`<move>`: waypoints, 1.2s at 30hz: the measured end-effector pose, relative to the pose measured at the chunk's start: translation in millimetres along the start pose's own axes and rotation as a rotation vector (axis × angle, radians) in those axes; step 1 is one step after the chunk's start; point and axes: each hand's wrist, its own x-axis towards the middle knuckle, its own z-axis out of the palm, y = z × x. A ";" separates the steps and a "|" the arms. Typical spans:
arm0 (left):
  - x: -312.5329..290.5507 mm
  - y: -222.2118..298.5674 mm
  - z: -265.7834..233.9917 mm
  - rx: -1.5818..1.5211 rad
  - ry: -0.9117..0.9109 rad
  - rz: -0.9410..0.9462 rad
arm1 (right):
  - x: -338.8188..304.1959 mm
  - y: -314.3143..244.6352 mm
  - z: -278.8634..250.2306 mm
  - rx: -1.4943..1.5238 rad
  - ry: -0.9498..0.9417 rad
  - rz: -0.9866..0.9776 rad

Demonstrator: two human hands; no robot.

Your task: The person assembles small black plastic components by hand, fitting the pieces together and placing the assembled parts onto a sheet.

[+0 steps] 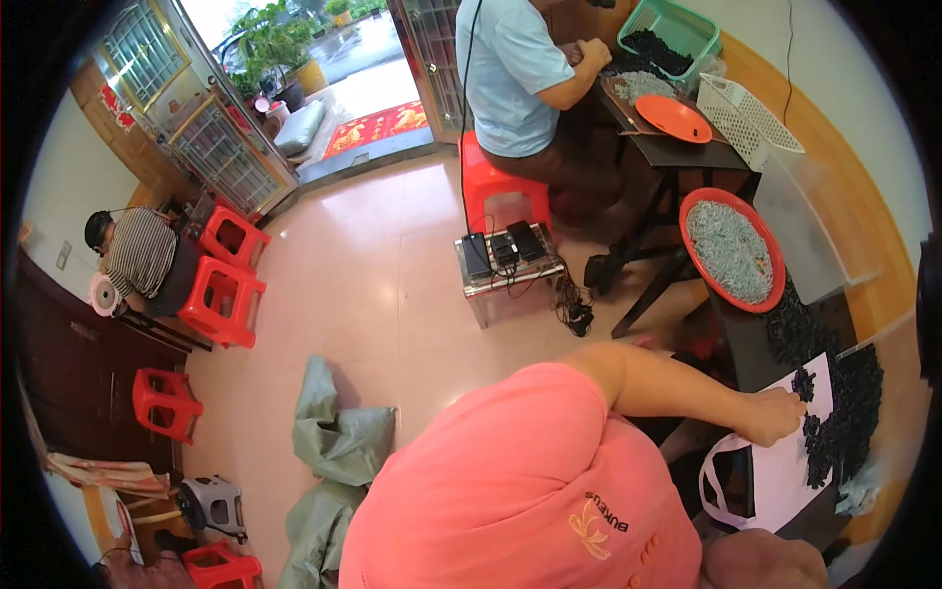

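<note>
My left hand (pixel 772 416) reaches over a pale tote bag (pixel 778 473) lying flat on the dark table. Its fingers are curled together beside small black pieces (pixel 816 450); whatever is between them is hidden. The pieces lie partly on the bag and spread into a larger black heap (pixel 859 402) behind it. The bag's strap loops toward me. At the lower edge bare skin, seemingly part of my right arm, shows beside my pink shirt, but my right hand is out of the picture.
An orange-red basin (pixel 731 250) of small grey metal pieces sits on the table. Beyond it, a co-worker in light blue (pixel 510 83) handles things near a green basket (pixel 677 29). Another person (pixel 147 255) sits far left. Red stools (pixel 224 302), a power-adapter stand (pixel 510 275) and grey-green sacks (pixel 339 442) occupy the floor.
</note>
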 end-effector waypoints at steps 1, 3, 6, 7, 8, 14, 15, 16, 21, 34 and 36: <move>0.0 1.2 0.2 -0.011 0.013 -0.002 | -1.6 1.3 1.5 -0.039 -0.009 -0.042; 1.1 1.1 5.4 -0.027 0.051 -0.002 | -0.2 2.8 3.7 -0.088 -0.026 -0.089; 0.5 3.9 8.4 -0.023 0.051 -0.030 | 8.9 6.1 9.0 -0.106 0.018 -0.096; -0.1 3.2 7.5 -0.021 0.051 -0.028 | 10.8 6.8 11.0 -0.109 0.035 -0.097; -1.6 1.6 4.2 -0.008 0.054 -0.020 | 11.0 7.0 12.8 -0.110 0.053 -0.098; 2.5 1.3 14.4 0.020 0.050 0.005 | -2.5 25.4 10.5 -0.179 -0.131 -0.527; 5.2 1.1 19.4 0.026 0.063 0.018 | -1.6 23.2 9.8 -0.187 -0.117 -0.525; 9.7 0.8 24.9 0.028 0.073 0.036 | 0.9 18.2 8.8 -0.217 -0.102 -0.486; 9.5 -18.3 40.4 0.021 0.165 0.101 | -10.6 -9.8 22.0 -0.315 0.216 -0.231; -14.1 4.3 -16.2 0.029 0.370 0.094 | -159.2 -32.5 -69.9 -1.790 1.323 0.727; -16.1 4.1 -13.2 -0.011 0.373 0.020 | -193.5 -34.6 -101.1 -1.926 1.250 0.921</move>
